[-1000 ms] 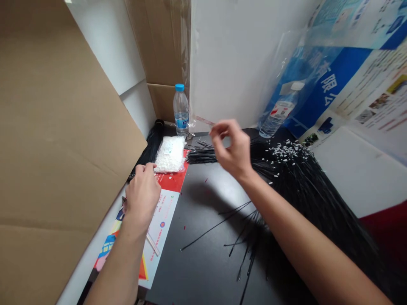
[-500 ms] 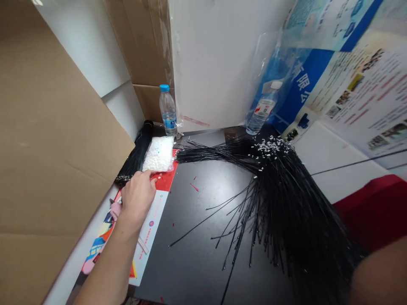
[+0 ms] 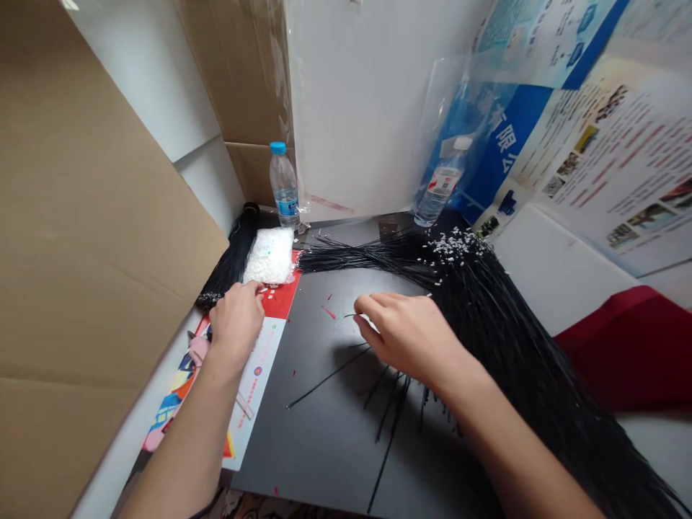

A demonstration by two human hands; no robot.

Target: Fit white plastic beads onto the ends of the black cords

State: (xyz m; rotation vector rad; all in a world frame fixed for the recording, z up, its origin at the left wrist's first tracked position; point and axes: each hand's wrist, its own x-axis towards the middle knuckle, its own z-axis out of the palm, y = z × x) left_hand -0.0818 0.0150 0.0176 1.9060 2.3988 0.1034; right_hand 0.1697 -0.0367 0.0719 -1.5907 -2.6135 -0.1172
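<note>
My left hand (image 3: 236,322) rests on a red and white printed sheet (image 3: 258,358), its fingers curled near the front edge of a clear bag of small white parts (image 3: 269,255). My right hand (image 3: 409,333) is over the black table (image 3: 335,432), fingers bent together, with a thin black wire showing at the fingertips. It lies beside a big spread bundle of black wires (image 3: 502,317) whose ends carry small white connectors (image 3: 457,245). A second black wire bundle (image 3: 230,263) lies left of the bag.
A large cardboard sheet (image 3: 86,216) leans along the left. A water bottle (image 3: 284,186) stands at the back; another bottle (image 3: 440,187) sits inside a clear bag. Printed posters (image 3: 589,137) stand at the right, red cloth (image 3: 632,346) below them. Loose black wires (image 3: 389,411) lie scattered on the table.
My right hand was raised near the back wall, left the view, and now is down on the table at the loose wires. My left hand has stayed by the bag.
</note>
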